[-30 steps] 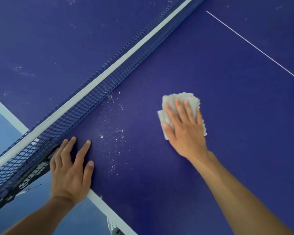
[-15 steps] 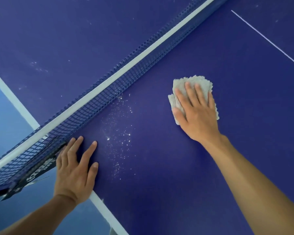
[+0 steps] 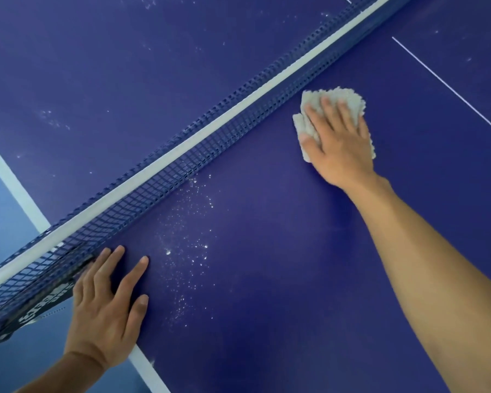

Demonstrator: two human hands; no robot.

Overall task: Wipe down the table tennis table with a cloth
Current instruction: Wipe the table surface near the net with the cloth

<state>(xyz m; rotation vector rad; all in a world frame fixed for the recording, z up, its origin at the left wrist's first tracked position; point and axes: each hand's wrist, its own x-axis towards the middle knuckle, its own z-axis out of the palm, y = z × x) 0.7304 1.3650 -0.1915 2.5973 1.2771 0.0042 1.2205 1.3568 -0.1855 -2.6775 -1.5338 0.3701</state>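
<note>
While its straight fingers [image 3: 331, 110] press flat on the pale cloth [image 3: 312, 101], the right hand [image 3: 339, 143] sits at two o'clock on the blue table [image 3: 267, 293], just beside the net [image 3: 182, 163]; the left hand [image 3: 105, 304] (fingers spread, holding nothing) lies flat at seven o'clock, white specks [image 3: 187, 245] between them.

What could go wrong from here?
1. The cloth under the right hand lies close to the net; a push forward could snag it there.
2. The white specks lie nearer the left hand, apart from the cloth; strokes out here could miss them.
</note>
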